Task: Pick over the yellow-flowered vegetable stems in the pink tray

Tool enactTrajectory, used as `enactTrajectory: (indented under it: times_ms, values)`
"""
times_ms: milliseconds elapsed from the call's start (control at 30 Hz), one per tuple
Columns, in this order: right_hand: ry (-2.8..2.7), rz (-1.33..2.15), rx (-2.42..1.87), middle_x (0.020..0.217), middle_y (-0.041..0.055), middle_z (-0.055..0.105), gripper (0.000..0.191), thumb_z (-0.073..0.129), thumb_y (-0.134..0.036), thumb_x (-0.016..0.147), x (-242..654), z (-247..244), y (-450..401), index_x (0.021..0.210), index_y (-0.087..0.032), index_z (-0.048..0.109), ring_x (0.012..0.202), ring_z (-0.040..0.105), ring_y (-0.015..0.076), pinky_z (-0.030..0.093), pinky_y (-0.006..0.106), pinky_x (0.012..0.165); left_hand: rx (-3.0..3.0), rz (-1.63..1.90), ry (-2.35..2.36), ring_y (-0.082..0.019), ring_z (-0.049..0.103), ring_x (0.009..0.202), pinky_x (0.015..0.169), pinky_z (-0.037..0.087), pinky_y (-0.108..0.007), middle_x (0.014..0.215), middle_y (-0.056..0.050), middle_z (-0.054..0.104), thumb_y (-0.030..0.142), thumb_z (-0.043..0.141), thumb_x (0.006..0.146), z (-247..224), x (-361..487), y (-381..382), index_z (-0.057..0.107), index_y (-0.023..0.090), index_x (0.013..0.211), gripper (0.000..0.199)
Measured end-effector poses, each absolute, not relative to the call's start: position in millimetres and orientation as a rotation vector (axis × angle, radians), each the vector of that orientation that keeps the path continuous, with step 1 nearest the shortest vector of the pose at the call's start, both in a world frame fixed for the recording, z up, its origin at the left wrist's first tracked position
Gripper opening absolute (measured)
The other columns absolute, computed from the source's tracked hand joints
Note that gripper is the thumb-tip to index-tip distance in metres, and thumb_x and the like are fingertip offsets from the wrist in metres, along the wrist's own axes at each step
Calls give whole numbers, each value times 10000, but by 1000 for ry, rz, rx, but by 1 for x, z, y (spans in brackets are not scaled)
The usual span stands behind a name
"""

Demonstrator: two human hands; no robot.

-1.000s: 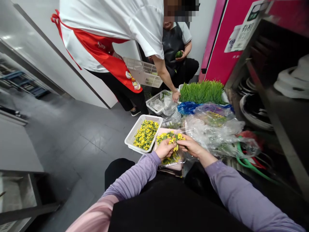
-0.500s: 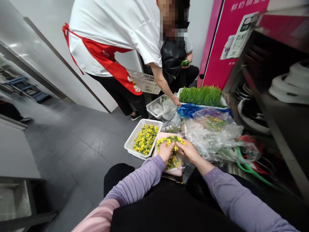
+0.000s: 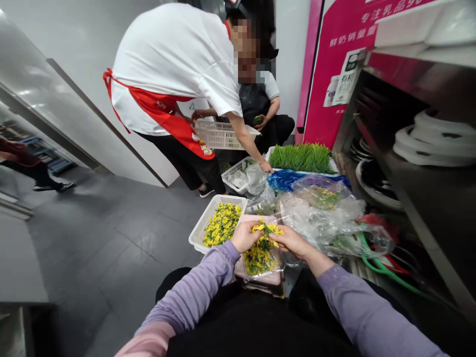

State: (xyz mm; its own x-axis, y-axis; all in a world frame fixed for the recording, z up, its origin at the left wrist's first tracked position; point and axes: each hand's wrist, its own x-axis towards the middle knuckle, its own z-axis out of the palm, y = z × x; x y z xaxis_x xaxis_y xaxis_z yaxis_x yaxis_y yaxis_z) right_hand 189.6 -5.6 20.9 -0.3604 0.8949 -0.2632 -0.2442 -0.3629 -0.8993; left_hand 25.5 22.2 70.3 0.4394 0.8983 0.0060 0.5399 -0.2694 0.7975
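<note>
Both hands meet above a clear plastic tray of yellow flowers (image 3: pixel 257 262) that rests on a pinkish block (image 3: pixel 240 270). My left hand (image 3: pixel 246 236) is closed on yellow flowers with green stems (image 3: pixel 266 229). My right hand (image 3: pixel 293 241) pinches the same small bunch from the other side. Fingertips partly hide the flowers between them. To the left stands a white perforated basket (image 3: pixel 199 229), holding many more yellow flowers (image 3: pixel 222 223).
A co-worker in a red apron (image 3: pixel 163 111) bends over a white tray of green stalks (image 3: pixel 303 157); another person crouches behind, holding a green vegetable (image 3: pixel 258 120). Clear plastic bags (image 3: pixel 320 218) lie at right, beside a green hose (image 3: pixel 375 265) and metal shelf (image 3: pixel 416 188).
My hands stay together over the tray, with more yellow flowers showing between them. The view has shifted slightly. At far left, a walking person has come further into view.
</note>
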Motion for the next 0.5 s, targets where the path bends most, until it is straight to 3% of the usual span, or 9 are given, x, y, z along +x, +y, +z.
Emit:
enactTrajectory:
  times_ms: [133, 267, 400, 500]
  values:
    - [-1090, 1916, -976, 497, -58, 460, 292, 668, -372, 623, 194, 22, -7, 761, -153, 533, 343, 228, 11, 108, 172, 344, 1925, 531, 1096, -114, 536, 628, 637, 407, -204, 658, -8, 621, 186, 538, 695, 77, 21, 21, 660, 131, 743, 142]
    - [-1072, 1931, -942, 489, -71, 427, 297, 667, -362, 631, 194, 24, -8, 790, -153, 529, 347, 198, 6, 98, 169, 344, 1709, 566, 1108, -106, 515, 587, 606, 414, -214, 631, -12, 604, 246, 569, 693, 54, 17, 21, 641, 128, 699, 139]
    - [-966, 1873, -945, 512, -62, 419, 299, 664, -373, 628, 196, 25, -7, 755, -150, 512, 370, 198, 10, 87, 170, 345, 1504, 561, 1248, -102, 452, 465, 491, 392, -216, 441, 10, 490, 319, 612, 665, 28, 12, 19, 607, 151, 589, 184]
    - [-969, 1844, -963, 501, -67, 392, 306, 668, -375, 626, 199, 24, -7, 748, -144, 510, 379, 195, 13, 87, 172, 348, 1418, 596, 1297, -97, 446, 457, 496, 392, -213, 429, 23, 464, 346, 599, 674, 33, 13, 17, 616, 152, 642, 197]
